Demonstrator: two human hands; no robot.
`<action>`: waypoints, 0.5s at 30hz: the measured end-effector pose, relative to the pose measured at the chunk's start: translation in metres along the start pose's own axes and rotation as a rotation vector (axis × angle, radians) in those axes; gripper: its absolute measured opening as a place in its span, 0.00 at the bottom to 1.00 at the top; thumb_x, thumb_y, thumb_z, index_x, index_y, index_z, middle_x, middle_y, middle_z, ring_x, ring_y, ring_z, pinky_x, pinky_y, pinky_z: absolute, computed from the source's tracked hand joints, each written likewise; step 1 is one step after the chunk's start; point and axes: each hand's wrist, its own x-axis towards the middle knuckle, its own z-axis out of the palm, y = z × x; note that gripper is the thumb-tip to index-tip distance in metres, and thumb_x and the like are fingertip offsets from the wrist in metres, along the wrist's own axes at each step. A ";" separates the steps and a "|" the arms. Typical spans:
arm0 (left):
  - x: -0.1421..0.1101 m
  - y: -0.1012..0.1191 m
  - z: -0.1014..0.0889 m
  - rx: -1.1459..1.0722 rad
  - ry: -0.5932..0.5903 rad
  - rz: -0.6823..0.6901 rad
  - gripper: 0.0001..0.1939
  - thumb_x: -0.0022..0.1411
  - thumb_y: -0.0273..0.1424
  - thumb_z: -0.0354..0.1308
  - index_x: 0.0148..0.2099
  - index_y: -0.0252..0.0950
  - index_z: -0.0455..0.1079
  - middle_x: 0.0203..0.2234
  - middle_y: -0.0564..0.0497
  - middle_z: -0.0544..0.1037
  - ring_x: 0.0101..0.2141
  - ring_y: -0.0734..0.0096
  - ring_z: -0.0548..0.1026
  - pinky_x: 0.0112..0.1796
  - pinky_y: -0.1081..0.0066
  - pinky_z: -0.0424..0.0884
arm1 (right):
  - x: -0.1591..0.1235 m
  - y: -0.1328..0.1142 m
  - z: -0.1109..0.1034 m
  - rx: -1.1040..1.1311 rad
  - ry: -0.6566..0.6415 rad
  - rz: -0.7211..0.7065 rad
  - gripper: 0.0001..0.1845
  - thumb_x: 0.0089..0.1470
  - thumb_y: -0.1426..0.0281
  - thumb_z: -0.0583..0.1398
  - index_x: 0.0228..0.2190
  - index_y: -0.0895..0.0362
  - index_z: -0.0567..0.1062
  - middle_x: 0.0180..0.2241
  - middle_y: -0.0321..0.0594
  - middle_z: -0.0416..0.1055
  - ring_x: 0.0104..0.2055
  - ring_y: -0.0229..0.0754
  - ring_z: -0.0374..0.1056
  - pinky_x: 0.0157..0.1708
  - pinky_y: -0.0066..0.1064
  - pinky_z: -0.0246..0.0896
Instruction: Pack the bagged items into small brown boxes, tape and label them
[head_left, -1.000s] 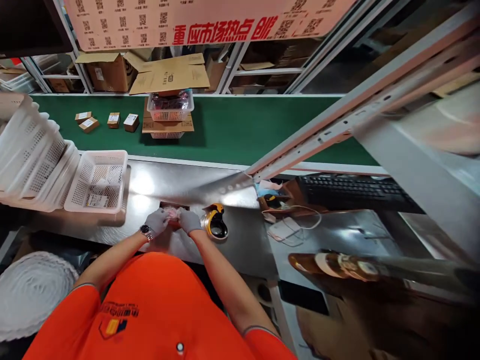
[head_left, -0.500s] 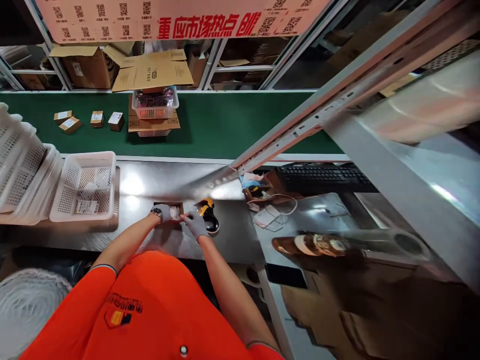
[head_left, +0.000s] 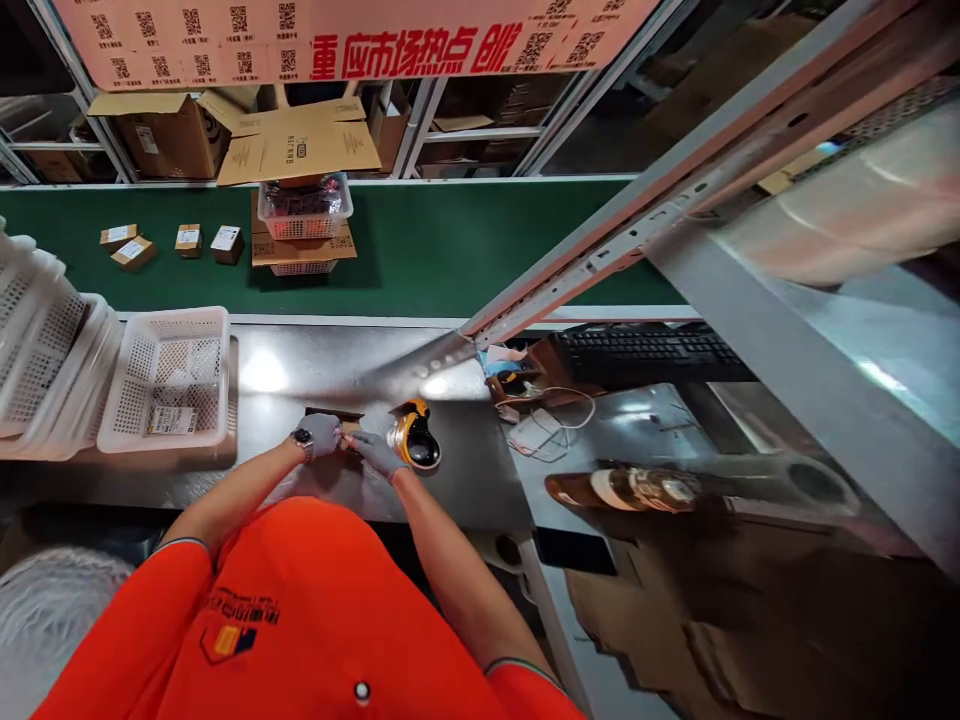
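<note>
My left hand, in a grey glove with a watch at the wrist, is closed over a small open cardboard box on the metal bench. My right hand, gloved too, reaches in from the right with its fingers pinched together. The fingertips of both hands meet over the box, on something too small to make out. Crumpled clear plastic wrap lies just beyond my right hand. Beside it stands a yellow and black tape dispenser. My hands hide most of the box.
An open white basket with a labelled bag stands on the left, beside stacked baskets. Several small boxes and a loaded basket sit on the green belt. A metal post slants across the right; a phone lies below.
The clear wrap, earlier inside the box, now shows to its right, by the tape dispenser. My right hand has moved left, and the fingertips of both hands now meet over the box.
</note>
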 end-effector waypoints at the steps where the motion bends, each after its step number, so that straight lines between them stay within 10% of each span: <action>1: -0.011 -0.011 -0.002 0.033 0.059 -0.010 0.11 0.76 0.33 0.66 0.52 0.33 0.85 0.52 0.34 0.85 0.57 0.47 0.83 0.59 0.58 0.78 | -0.001 0.002 0.005 -0.037 -0.028 -0.025 0.28 0.59 0.43 0.67 0.44 0.53 0.90 0.45 0.45 0.87 0.51 0.55 0.78 0.56 0.45 0.72; 5: -0.055 -0.055 -0.002 0.145 0.217 -0.143 0.19 0.80 0.32 0.58 0.67 0.34 0.78 0.65 0.33 0.80 0.66 0.48 0.78 0.67 0.58 0.74 | -0.004 0.002 0.039 -0.286 -0.149 -0.117 0.26 0.60 0.52 0.72 0.54 0.53 0.88 0.53 0.48 0.86 0.55 0.56 0.78 0.60 0.47 0.72; 15: -0.067 -0.071 0.012 0.262 -0.113 -0.113 0.29 0.75 0.36 0.65 0.72 0.27 0.73 0.67 0.25 0.77 0.66 0.37 0.79 0.64 0.54 0.75 | -0.004 -0.010 0.054 -0.567 -0.246 -0.335 0.15 0.73 0.63 0.61 0.44 0.53 0.89 0.45 0.47 0.85 0.47 0.52 0.76 0.50 0.39 0.71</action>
